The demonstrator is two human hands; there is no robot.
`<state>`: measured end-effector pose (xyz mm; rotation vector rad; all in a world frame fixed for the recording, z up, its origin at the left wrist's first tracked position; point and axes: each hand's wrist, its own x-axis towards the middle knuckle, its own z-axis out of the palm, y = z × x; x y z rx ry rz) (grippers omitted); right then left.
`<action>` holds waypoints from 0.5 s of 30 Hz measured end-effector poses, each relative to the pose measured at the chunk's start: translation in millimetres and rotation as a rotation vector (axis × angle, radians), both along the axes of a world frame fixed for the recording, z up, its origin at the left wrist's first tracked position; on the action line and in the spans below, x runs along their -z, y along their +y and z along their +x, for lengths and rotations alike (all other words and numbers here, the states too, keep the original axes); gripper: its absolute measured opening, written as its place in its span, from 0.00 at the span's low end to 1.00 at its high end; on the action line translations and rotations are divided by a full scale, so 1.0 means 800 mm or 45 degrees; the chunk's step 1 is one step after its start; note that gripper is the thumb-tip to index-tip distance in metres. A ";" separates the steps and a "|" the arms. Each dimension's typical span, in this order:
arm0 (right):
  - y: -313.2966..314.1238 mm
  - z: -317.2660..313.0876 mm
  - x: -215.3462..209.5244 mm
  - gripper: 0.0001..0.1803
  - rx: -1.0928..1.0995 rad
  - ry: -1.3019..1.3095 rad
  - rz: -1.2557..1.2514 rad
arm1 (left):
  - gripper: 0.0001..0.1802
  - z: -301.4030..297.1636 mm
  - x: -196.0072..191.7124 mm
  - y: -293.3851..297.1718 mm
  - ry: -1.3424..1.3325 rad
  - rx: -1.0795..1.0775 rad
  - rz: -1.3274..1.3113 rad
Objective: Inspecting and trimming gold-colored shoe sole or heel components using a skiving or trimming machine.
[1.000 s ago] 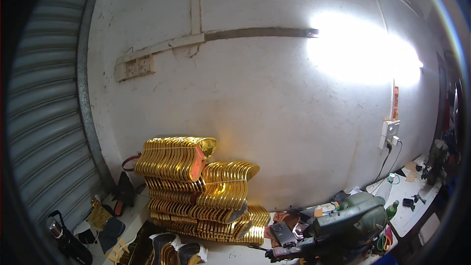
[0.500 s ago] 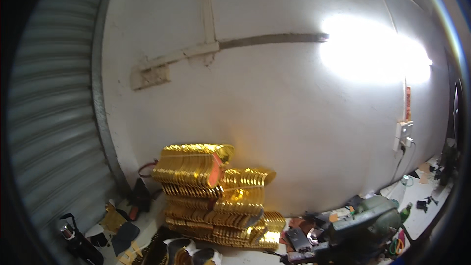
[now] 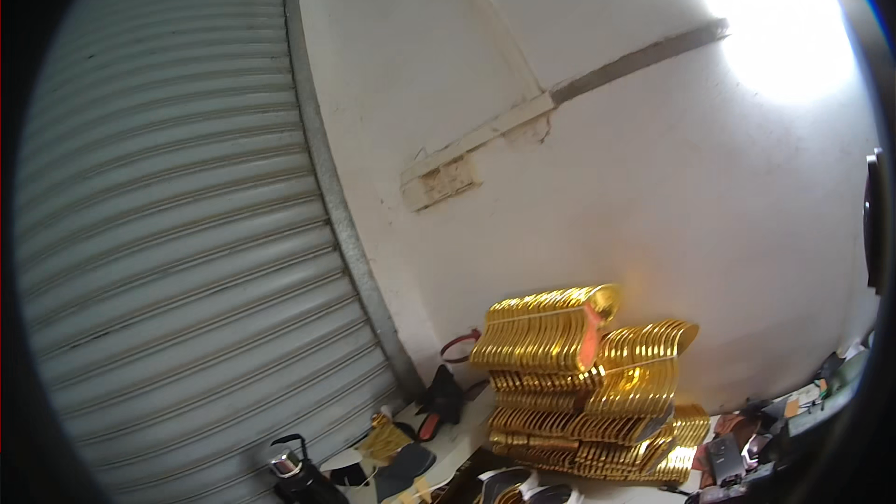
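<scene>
Head view: shows neither hand; cannot tell finger spread or hold; shows gold sole-shaped pieces [image 3: 537, 338] stacked in left-to-right rows by wall [image 3: 747, 252]; cannot tell direction from fingers, nor nearer hand.

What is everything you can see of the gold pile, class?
The gold pile consists of many thin, curved, sole-shaped pieces with a shiny, foil-like finish, packed in rows. The rows are stacked in layers, highest at the left. A pale band crosses the top bundle, whose right end shows an orange-red face. The pile rests on the pale tabletop before the white wall; wall contact cannot be told.
</scene>
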<state>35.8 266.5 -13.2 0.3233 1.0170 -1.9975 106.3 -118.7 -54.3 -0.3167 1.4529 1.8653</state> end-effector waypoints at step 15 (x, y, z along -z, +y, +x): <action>-0.019 -0.002 0.010 0.19 -0.041 0.455 0.484 | 0.19 -0.069 0.064 0.210 0.099 -0.016 0.433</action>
